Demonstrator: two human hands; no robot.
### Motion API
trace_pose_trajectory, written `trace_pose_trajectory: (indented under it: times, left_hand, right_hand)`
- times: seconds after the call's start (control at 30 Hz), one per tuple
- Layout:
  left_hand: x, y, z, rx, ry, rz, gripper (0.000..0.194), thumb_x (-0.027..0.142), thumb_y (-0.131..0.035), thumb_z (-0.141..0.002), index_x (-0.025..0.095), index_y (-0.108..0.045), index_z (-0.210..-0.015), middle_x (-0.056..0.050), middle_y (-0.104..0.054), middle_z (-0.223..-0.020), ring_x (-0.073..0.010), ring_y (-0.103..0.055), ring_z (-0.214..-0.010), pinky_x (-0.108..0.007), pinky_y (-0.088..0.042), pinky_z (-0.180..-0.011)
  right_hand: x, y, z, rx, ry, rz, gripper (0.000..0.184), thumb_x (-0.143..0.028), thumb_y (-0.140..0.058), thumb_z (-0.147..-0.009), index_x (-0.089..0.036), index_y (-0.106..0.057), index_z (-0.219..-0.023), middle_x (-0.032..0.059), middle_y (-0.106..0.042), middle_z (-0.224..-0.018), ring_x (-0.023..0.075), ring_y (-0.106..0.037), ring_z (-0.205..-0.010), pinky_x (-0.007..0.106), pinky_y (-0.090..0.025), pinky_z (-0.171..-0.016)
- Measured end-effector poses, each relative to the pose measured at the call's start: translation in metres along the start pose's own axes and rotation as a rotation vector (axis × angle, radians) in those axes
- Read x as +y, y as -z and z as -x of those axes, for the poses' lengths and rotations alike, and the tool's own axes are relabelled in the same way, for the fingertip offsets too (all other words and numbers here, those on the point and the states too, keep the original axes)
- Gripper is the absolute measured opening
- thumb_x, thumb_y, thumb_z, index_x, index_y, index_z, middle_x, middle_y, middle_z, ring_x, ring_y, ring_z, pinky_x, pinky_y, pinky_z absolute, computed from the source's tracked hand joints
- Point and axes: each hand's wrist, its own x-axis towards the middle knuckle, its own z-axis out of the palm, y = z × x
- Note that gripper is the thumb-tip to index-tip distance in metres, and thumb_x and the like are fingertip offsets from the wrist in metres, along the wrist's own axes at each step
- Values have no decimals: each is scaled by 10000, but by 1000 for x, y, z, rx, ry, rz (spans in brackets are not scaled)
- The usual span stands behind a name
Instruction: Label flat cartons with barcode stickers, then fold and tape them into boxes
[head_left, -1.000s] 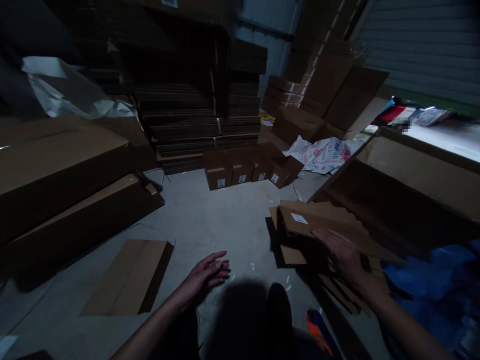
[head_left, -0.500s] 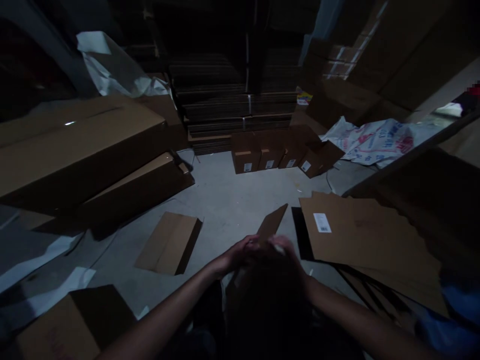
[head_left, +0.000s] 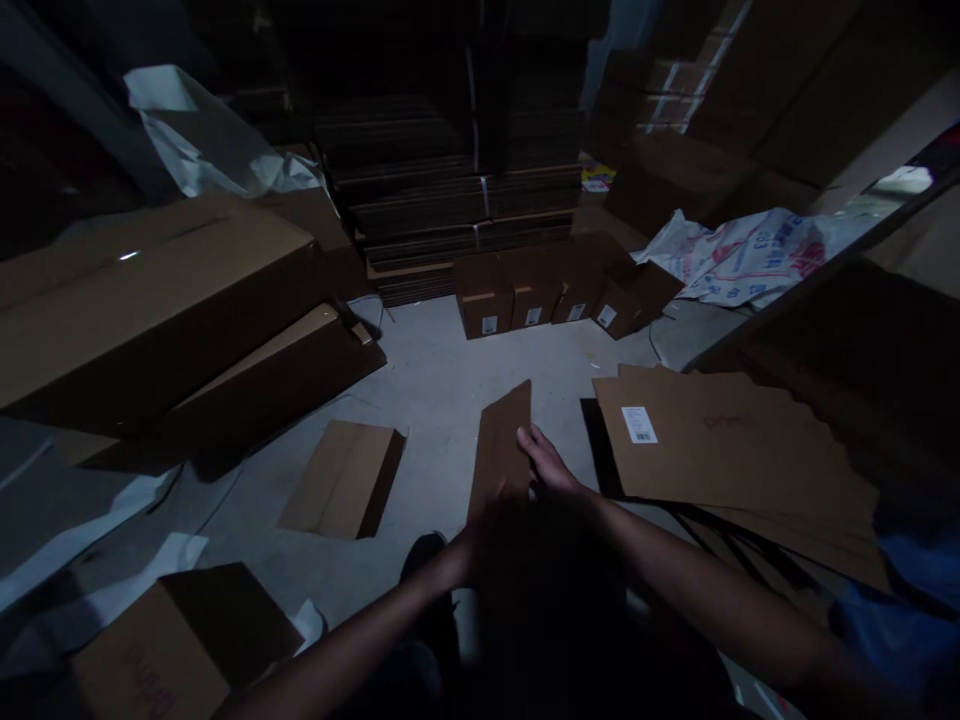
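Observation:
A folded cardboard box stands tilted up between my hands, its lower part lost in dark shadow. My right hand is closed on its right edge, thumb on the near face. Against the lower left of this cardboard lies my left hand; its fingers are dark and smeared, so their grip is unclear. To the right, a fanned stack of flat cardboard boxes bears a white label.
A small closed box lies on the floor at left, another box nearer me. Long cartons fill the left side. Several labelled boxes line up before bundled cardboard. A printed white sack lies behind right.
My right hand has left the flat stack and come to the middle, where both hands met on a folded cardboard box. Its panel has since turned more upright, and my left hand has slid lower.

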Motion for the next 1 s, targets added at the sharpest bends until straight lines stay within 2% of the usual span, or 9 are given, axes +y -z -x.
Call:
trace_pose_trajectory:
  times: [0.13,0.27,0.4,0.57,0.7,0.77,0.83,0.9,1.0]
  left_hand:
    - [15,18,2,-29,80,-70,1213,345,-924,-691,259,-207,-1666,-172,-379,-1640,-405,-328,-1516,-546,-318,-1227]
    - [39,39,16,-97,154,51,1234,233,-883,-702,328,-125,-1670,-147,-297,-1683,-390,-403,-1474,-455,-511,-1058]
    - [55,50,39,-46,123,57,1083,202,-765,-774,331,-152,-1657,-138,-214,-1714,-390,-497,-1407,-428,-551,-983]
    - [61,64,52,346,-37,-342,926,116,-587,-809,200,-203,-1647,-156,-480,-1568,-377,-477,-1429,-516,-333,-1220]
    - [59,78,22,659,-246,-575,938,118,-593,-792,142,-191,-1640,-169,-156,-1729,-360,-141,-1599,-529,-109,-1303]
    - [57,76,-5,778,-337,-722,867,166,-570,-864,118,-179,-1637,-182,43,-1744,-371,63,-1609,-609,1,-1279]
    - [55,68,-36,827,-383,-859,790,237,-566,-928,112,-224,-1629,-196,111,-1735,-404,179,-1583,-689,84,-1225]
    - [51,56,-63,641,-432,-993,745,280,-611,-932,145,-326,-1608,-198,25,-1741,-424,141,-1587,-706,104,-1207]
    - [43,40,-86,173,-507,-1113,659,191,-577,-933,282,-436,-1571,-114,-188,-1735,-363,-90,-1608,-634,32,-1253]
  right_hand:
    - [-1,6,-8,-175,-121,-11,537,-651,-766,-795,-268,-595,-1129,3,-688,-914,112,-620,-646,198,-493,-503]
    - [7,16,-17,-208,-128,-44,648,-617,-864,-676,-259,-582,-1136,-13,-661,-888,99,-608,-611,183,-463,-482]
    - [3,20,-21,-144,-45,74,682,-526,-838,-689,-235,-583,-1250,-31,-605,-860,104,-589,-588,234,-495,-527]
    - [-53,26,9,72,362,853,553,-247,-606,-795,-205,-656,-1344,2,-644,-877,149,-591,-690,292,-506,-688]
    - [-79,30,51,-26,326,1521,576,-176,-553,-835,-240,-625,-1402,80,-692,-1096,223,-676,-876,329,-511,-807]
    - [-74,27,64,-129,267,1658,549,-179,-561,-863,-233,-601,-1408,107,-685,-1143,243,-685,-945,337,-519,-845]
    - [-62,22,68,-244,296,1669,470,-270,-580,-921,-210,-594,-1386,138,-674,-1211,276,-662,-1101,400,-482,-1022]
    - [-50,19,66,-339,320,1656,513,-440,-604,-945,-180,-586,-1386,188,-630,-1338,325,-591,-1273,491,-355,-1180]
    - [-37,21,59,-535,232,1692,724,-568,-713,-844,-151,-581,-1421,259,-473,-1540,413,-431,-1453,548,-294,-1213]
